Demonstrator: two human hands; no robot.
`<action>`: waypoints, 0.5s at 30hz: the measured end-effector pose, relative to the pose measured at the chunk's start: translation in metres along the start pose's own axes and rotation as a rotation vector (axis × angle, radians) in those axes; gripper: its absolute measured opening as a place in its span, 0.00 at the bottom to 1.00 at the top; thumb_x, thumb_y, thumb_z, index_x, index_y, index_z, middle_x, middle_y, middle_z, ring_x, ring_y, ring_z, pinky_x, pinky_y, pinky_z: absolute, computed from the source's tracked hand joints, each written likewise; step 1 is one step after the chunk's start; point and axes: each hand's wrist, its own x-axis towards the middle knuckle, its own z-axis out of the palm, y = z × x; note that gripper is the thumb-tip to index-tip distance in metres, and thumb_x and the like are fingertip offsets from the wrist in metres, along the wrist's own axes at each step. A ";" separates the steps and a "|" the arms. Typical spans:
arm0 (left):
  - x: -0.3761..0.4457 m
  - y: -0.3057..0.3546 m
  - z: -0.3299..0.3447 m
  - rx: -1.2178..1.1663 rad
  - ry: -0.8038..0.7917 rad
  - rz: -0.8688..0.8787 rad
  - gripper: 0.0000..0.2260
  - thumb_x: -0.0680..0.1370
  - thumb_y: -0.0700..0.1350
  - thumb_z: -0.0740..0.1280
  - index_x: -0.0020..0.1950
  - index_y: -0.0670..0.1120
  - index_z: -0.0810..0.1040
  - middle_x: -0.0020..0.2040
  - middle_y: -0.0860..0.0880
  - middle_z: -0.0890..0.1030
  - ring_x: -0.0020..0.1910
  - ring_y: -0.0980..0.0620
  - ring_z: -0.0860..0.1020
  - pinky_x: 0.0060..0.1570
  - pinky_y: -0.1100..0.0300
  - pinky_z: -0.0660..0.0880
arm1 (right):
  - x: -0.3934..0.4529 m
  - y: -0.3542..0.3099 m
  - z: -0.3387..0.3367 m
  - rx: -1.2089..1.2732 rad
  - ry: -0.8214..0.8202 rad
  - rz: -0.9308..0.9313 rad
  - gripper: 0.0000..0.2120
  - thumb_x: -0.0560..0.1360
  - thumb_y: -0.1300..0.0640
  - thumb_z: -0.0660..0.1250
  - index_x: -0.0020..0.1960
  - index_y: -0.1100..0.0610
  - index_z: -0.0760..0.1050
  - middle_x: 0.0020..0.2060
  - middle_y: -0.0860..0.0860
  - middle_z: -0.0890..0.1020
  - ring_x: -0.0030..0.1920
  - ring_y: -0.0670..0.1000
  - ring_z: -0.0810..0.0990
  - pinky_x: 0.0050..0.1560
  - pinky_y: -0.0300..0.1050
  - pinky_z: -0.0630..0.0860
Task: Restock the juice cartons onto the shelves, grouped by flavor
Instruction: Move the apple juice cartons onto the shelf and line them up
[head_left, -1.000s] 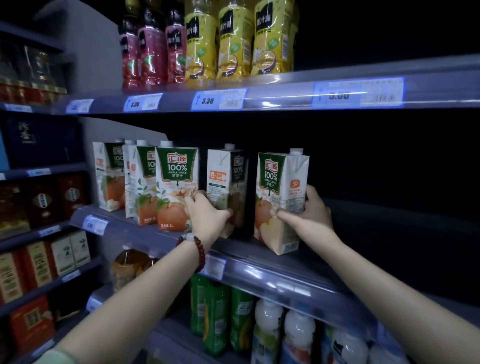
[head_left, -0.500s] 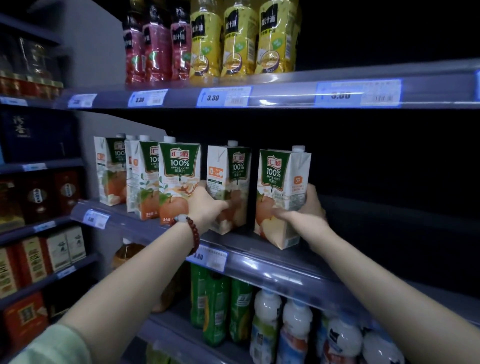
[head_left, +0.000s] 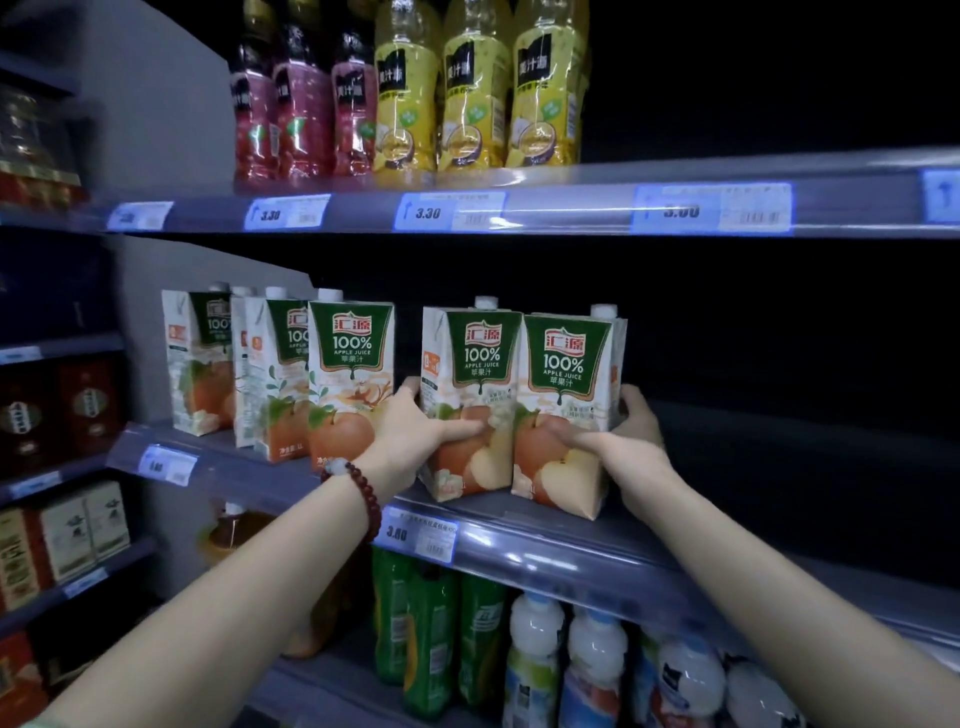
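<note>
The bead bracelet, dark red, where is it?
On the left wrist, the dark red bead bracelet sits low centre-left, before the middle shelf's edge, by the green-and-white apple juice cartons.

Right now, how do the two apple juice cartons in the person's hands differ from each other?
The left carton is gripped by the left hand; the right carton by the right hand. The left carton is turned to show a white side panel on its left as well as its front; the right carton shows mostly its front. The right carton sits nearer the shelf edge. Both show the same green 100% apple juice label, stand upright and touch.
</note>
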 end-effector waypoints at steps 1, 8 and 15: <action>-0.002 -0.001 0.001 -0.021 -0.025 0.017 0.50 0.61 0.39 0.81 0.77 0.46 0.57 0.61 0.47 0.77 0.50 0.50 0.80 0.40 0.57 0.80 | -0.001 -0.001 -0.005 0.020 -0.015 -0.009 0.31 0.57 0.62 0.83 0.54 0.45 0.73 0.47 0.47 0.85 0.47 0.48 0.85 0.50 0.50 0.81; -0.017 0.002 0.033 -0.190 -0.178 0.078 0.40 0.52 0.43 0.82 0.62 0.50 0.72 0.52 0.50 0.83 0.44 0.55 0.84 0.36 0.60 0.81 | -0.018 -0.012 -0.057 0.119 -0.025 -0.087 0.31 0.59 0.72 0.78 0.57 0.54 0.74 0.48 0.52 0.85 0.45 0.50 0.86 0.42 0.43 0.82; -0.053 0.013 0.114 -0.255 -0.265 0.132 0.38 0.50 0.45 0.84 0.57 0.53 0.75 0.51 0.50 0.85 0.48 0.52 0.84 0.40 0.58 0.81 | -0.041 -0.023 -0.152 0.121 -0.015 -0.126 0.30 0.58 0.71 0.78 0.56 0.53 0.75 0.49 0.54 0.86 0.48 0.53 0.86 0.42 0.45 0.82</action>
